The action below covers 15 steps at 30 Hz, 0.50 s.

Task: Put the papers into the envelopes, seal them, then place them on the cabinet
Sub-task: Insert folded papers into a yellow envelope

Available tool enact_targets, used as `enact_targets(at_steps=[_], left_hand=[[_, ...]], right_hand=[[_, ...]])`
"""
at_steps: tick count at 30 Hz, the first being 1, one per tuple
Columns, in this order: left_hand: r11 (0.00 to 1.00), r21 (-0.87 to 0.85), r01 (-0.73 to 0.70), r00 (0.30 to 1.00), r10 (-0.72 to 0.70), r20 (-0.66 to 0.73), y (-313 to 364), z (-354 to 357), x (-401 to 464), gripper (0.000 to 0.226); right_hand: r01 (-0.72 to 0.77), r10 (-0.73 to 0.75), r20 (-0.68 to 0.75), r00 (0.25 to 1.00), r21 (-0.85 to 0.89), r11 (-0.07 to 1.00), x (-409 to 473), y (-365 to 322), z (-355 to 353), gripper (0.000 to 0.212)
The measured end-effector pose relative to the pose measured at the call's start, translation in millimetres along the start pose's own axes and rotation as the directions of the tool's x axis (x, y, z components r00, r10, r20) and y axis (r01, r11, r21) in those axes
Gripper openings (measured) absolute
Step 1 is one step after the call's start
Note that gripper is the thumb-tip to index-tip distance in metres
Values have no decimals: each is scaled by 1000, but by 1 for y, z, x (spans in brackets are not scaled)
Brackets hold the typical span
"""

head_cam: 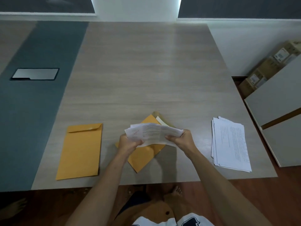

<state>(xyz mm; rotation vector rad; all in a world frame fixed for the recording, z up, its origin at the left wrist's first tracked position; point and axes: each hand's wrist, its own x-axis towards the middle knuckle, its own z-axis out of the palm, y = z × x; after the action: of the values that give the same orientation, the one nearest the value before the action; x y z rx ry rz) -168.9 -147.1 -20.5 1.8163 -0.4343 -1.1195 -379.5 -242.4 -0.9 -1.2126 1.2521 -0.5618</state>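
White papers (pixel 154 133), pinched by both hands' fingers (pixel 169 137), half hide the open envelope (pixel 143 156).

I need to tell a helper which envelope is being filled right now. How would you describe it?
On the wooden table, look near the front edge, between the flat envelope and the paper stack. The open envelope lies skewed under both hands, flap open, unlike its squared, closed neighbour.
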Motion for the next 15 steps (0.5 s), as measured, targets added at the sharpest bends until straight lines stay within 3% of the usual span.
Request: enact_targets(at_steps=[5,11,13,15], left_hand=[[1000,2,14,999,-14,43,2,-8,12,49],[999,35,-30,996,26,91,-2,-16,13,54],[1000,26,-14,995,11,95,-7,-20,15,48],[1000,17,0,997,-1,83,-10,-27,18,43]], right_hand=[[10,-14,37,999,119,993,9,-6,-5,30],[29,-18,165,986,-63,998,15,-10,-9,28],[-10,0,215,977,42,999,18,-19,-16,34],[-54,28,134,991,198,979,28,-28,-23,50]])
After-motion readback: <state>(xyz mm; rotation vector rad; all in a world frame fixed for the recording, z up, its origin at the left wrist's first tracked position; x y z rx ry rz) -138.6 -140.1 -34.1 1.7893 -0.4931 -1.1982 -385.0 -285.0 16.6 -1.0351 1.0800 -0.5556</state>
